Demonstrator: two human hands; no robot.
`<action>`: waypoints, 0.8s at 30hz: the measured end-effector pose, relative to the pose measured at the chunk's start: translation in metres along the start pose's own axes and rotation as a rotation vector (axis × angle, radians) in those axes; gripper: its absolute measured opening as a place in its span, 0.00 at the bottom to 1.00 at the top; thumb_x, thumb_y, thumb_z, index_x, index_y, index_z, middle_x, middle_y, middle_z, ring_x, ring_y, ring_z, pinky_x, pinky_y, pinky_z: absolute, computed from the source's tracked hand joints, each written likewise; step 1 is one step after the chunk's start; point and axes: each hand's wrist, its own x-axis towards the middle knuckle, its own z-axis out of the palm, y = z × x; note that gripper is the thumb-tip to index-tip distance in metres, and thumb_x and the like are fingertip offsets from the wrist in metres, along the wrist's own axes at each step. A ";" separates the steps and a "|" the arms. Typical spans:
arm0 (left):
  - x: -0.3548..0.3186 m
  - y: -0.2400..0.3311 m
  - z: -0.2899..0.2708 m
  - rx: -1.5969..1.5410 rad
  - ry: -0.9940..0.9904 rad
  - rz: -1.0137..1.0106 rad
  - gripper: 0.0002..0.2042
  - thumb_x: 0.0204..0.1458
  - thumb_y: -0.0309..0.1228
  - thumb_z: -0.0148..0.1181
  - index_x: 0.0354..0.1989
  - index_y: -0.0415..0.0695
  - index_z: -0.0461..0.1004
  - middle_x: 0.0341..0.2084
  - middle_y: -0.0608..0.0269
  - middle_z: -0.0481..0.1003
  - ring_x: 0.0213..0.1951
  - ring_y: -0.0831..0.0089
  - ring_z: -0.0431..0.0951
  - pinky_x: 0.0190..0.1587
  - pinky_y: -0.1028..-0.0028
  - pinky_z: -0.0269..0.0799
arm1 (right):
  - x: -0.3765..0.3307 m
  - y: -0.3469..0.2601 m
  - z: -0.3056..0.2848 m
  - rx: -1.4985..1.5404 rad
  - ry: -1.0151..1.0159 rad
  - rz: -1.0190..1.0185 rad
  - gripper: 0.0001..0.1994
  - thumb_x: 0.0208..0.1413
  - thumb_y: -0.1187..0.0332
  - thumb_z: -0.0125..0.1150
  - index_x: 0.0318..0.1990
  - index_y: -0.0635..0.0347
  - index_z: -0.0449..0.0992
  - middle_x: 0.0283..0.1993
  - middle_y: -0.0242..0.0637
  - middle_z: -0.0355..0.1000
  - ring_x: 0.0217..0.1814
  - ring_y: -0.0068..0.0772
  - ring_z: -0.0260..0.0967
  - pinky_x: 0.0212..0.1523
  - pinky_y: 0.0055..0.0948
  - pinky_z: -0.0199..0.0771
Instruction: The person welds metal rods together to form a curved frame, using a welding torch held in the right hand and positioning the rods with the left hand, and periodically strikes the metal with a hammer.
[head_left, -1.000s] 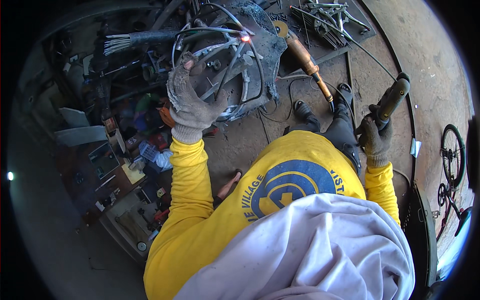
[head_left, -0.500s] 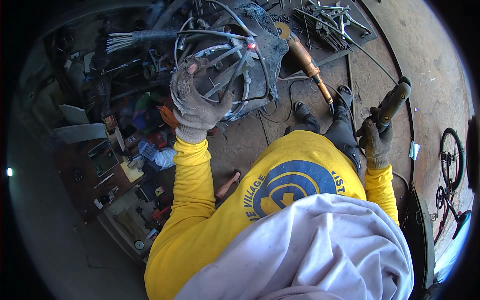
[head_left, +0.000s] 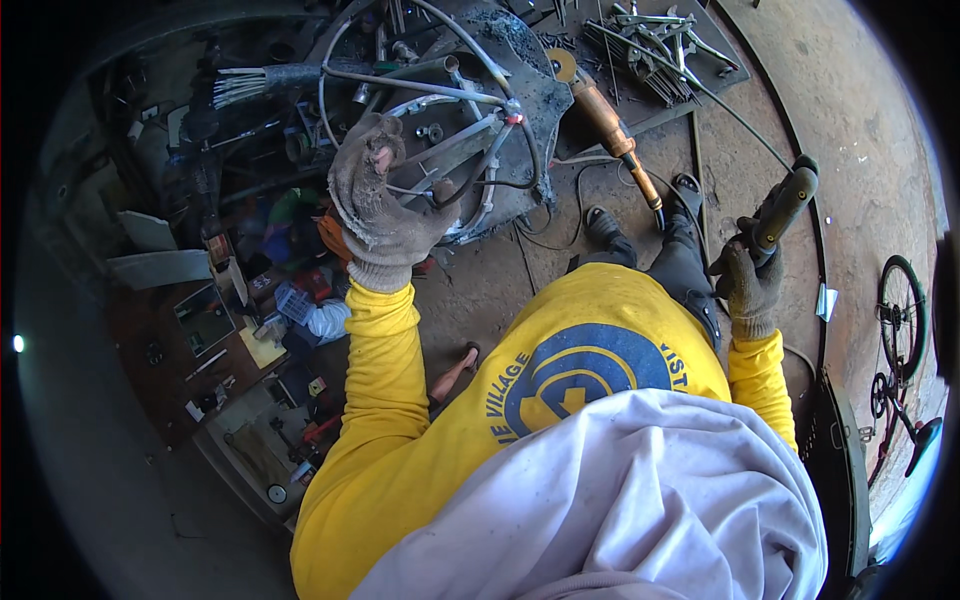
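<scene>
The right hand (head_left: 752, 285), in a worn grey glove, was closed around the dark handle of an electrode holder (head_left: 785, 205); the grip was tight on it, with the handle pointing up and away from the body. A thin welding rod (head_left: 690, 85) ran from the top of the holder toward the upper left, and its far end reached a small red-hot spot (head_left: 514, 119) on the metal frame.

The left hand (head_left: 378, 195), also in a dirty grey glove, was raised over the near edge of that frame. Its fingers were curled and half together, but I could not tell if they really clamped a rod or only rested on it.

The frame (head_left: 450, 140) was made of bent grey wire rods and rings, and it lay on a round dark metal plate (head_left: 545, 95) that served as the bench. Just beside the plate, on the right, lay a tool with a brown wooden handle (head_left: 612, 135), tilted toward the person's legs. Further up and to the right, a heap of scrap metal pieces (head_left: 650, 45) lay on the floor.

The person wore a yellow long-sleeved shirt (head_left: 430, 420) with a blue round emblem, and a white cloth (head_left: 620, 510) covered the lower part of the view. A bicycle (head_left: 900, 340) stood far to the right, well apart from the work.
</scene>
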 end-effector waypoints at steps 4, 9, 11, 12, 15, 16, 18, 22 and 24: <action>0.003 0.000 0.000 0.018 0.015 0.018 0.45 0.38 0.32 0.74 0.68 0.48 0.54 0.59 0.49 0.71 0.60 0.49 0.73 0.63 0.55 0.68 | 0.000 0.003 -0.001 -0.001 0.039 -0.035 0.22 0.60 0.71 0.65 0.59 0.67 0.69 0.33 0.36 0.72 0.25 0.27 0.73 0.25 0.24 0.74; 0.003 -0.002 0.002 0.029 0.062 0.092 0.38 0.48 0.37 0.68 0.68 0.47 0.57 0.58 0.47 0.68 0.55 0.47 0.72 0.57 0.52 0.70 | 0.000 0.003 -0.006 -0.006 -0.014 0.015 0.22 0.60 0.71 0.65 0.60 0.67 0.69 0.34 0.37 0.73 0.26 0.28 0.74 0.26 0.25 0.75; 0.006 -0.001 0.002 0.030 0.079 0.104 0.38 0.49 0.37 0.68 0.68 0.47 0.57 0.58 0.47 0.68 0.55 0.47 0.73 0.57 0.52 0.71 | 0.000 0.004 -0.007 -0.009 -0.013 0.010 0.22 0.60 0.71 0.65 0.60 0.67 0.69 0.34 0.37 0.73 0.26 0.27 0.74 0.26 0.25 0.75; 0.007 -0.001 0.002 0.033 0.096 0.115 0.38 0.49 0.36 0.68 0.68 0.48 0.57 0.58 0.47 0.68 0.55 0.47 0.73 0.57 0.52 0.71 | 0.001 0.005 -0.008 -0.012 -0.014 0.005 0.22 0.60 0.71 0.65 0.60 0.67 0.69 0.34 0.37 0.73 0.26 0.27 0.74 0.25 0.25 0.75; 0.007 0.000 0.002 0.020 0.098 0.120 0.37 0.50 0.36 0.67 0.69 0.48 0.56 0.58 0.47 0.68 0.55 0.47 0.73 0.57 0.52 0.71 | 0.000 0.003 -0.002 0.005 0.028 -0.016 0.22 0.60 0.71 0.65 0.60 0.67 0.69 0.34 0.37 0.73 0.26 0.27 0.74 0.25 0.25 0.76; 0.008 0.000 0.002 0.020 0.099 0.120 0.37 0.50 0.36 0.67 0.69 0.48 0.56 0.58 0.47 0.68 0.55 0.47 0.73 0.57 0.52 0.71 | 0.000 0.002 -0.002 0.005 0.028 -0.017 0.22 0.60 0.71 0.65 0.60 0.67 0.69 0.34 0.37 0.73 0.26 0.27 0.74 0.25 0.25 0.76; 0.011 0.001 0.001 0.040 0.107 0.149 0.38 0.49 0.35 0.67 0.69 0.46 0.56 0.58 0.47 0.68 0.54 0.47 0.73 0.57 0.51 0.71 | 0.000 0.001 -0.002 -0.001 0.027 -0.003 0.22 0.60 0.71 0.65 0.60 0.68 0.69 0.34 0.36 0.73 0.26 0.27 0.74 0.25 0.24 0.75; -0.001 0.004 0.001 0.119 0.086 0.090 0.38 0.48 0.35 0.67 0.69 0.44 0.57 0.57 0.47 0.69 0.55 0.46 0.73 0.56 0.50 0.70 | 0.002 -0.001 -0.004 -0.004 -0.002 0.007 0.21 0.60 0.71 0.65 0.59 0.68 0.69 0.33 0.36 0.73 0.24 0.27 0.74 0.24 0.24 0.74; -0.004 0.001 0.000 0.159 0.056 0.114 0.44 0.43 0.37 0.74 0.69 0.40 0.55 0.57 0.46 0.69 0.55 0.46 0.72 0.57 0.52 0.69 | 0.002 0.000 -0.004 -0.007 0.012 -0.012 0.21 0.60 0.70 0.65 0.59 0.69 0.70 0.32 0.36 0.73 0.23 0.27 0.73 0.21 0.23 0.72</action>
